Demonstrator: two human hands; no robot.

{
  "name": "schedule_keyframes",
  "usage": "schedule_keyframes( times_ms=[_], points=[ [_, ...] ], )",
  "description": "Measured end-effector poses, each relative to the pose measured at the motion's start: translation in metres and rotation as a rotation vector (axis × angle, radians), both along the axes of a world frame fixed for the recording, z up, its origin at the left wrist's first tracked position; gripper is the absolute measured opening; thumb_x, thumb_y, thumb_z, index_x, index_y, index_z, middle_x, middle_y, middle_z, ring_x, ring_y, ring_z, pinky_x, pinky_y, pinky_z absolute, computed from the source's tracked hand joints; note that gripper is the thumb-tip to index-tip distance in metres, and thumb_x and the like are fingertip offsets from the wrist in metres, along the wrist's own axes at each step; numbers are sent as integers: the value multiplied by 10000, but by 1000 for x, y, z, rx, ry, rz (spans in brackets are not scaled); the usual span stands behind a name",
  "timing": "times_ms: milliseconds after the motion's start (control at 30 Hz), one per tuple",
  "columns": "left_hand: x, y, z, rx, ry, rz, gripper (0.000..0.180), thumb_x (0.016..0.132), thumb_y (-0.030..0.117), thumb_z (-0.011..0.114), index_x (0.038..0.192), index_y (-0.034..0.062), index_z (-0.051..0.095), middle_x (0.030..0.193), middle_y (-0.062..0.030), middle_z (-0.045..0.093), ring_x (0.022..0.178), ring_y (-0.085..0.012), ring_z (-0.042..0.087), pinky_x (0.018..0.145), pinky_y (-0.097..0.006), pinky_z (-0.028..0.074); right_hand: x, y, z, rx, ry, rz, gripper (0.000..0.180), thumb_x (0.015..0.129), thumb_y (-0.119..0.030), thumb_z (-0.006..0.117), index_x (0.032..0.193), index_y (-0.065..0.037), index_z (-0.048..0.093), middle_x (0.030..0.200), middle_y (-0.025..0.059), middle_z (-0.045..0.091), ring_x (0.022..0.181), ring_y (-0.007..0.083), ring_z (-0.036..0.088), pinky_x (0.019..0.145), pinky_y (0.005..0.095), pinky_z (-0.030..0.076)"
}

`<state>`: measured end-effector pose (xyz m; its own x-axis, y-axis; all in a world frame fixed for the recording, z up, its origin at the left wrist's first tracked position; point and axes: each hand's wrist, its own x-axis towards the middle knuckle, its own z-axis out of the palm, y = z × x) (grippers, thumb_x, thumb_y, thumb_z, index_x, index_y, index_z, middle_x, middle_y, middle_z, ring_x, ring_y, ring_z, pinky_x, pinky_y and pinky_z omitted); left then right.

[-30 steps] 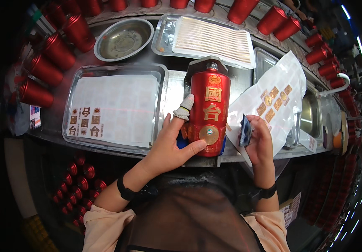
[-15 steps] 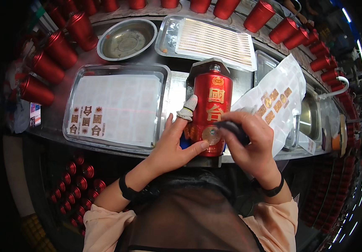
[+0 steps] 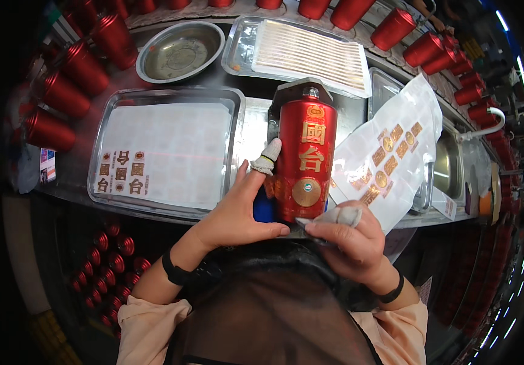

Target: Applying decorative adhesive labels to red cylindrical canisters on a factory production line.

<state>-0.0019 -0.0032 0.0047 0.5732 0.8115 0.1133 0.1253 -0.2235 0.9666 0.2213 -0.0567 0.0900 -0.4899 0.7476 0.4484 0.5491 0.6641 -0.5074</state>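
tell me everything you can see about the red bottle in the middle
The tall red cylindrical bottle looks glossy, like glazed ceramic or lacquered metal, with gold characters down its front and a round gold emblem near the lower end. Its silvery cap points away from the person, over a grey stand on the steel workbench. The left hand, wearing a white fingertip cot, holds its side; the right hand touches its lower end with a small grey piece in its fingers.

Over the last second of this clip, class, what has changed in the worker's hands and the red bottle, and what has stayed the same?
The right hand held a small dark blue piece up beside the red bottle; it has since swung in and down to the bottle's lower end, fingers curled against it, the blue piece no longer showing. The left hand keeps its grip on the bottle's side. Bottle, label tray and sticker sheet stayed put.
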Motion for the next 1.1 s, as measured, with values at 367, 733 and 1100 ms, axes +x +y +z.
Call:
schedule_keyframes(
  times_ms=[367, 733, 1100],
  points=[
    [14, -7, 4, 268, 168, 194, 1078, 645, 293, 849, 1520, 18, 283, 1335, -162, 540, 1248, -305, 528, 1201, -578, 60, -19, -6, -20, 222, -92, -167, 392, 603, -23, 761, 987, -98, 739, 951, 29, 657, 840, 250, 599, 709, 376, 463],
    [19, -9, 5, 383, 141, 262, 1032, 614, 211, 806, 1492, -29, 320, 1230, -188, 589, 1178, -331, 567, 1199, -575, 99, -15, -14, -21, 192, -42, 5, 300, 635, -95, 744, 935, -92, 758, 935, 16, 678, 804, 202, 597, 656, 345, 446],
    [13, -5, 2, 176, 139, 144, 1040, 667, 247, 810, 1520, 6, 265, 1511, -217, 388, 1396, -365, 384, 1198, -582, 69, 10, -18, -24, -46, 154, -154, 413, 600, 65, 712, 988, -74, 741, 902, 48, 685, 785, 241, 616, 746, 369, 487]
  ],
)
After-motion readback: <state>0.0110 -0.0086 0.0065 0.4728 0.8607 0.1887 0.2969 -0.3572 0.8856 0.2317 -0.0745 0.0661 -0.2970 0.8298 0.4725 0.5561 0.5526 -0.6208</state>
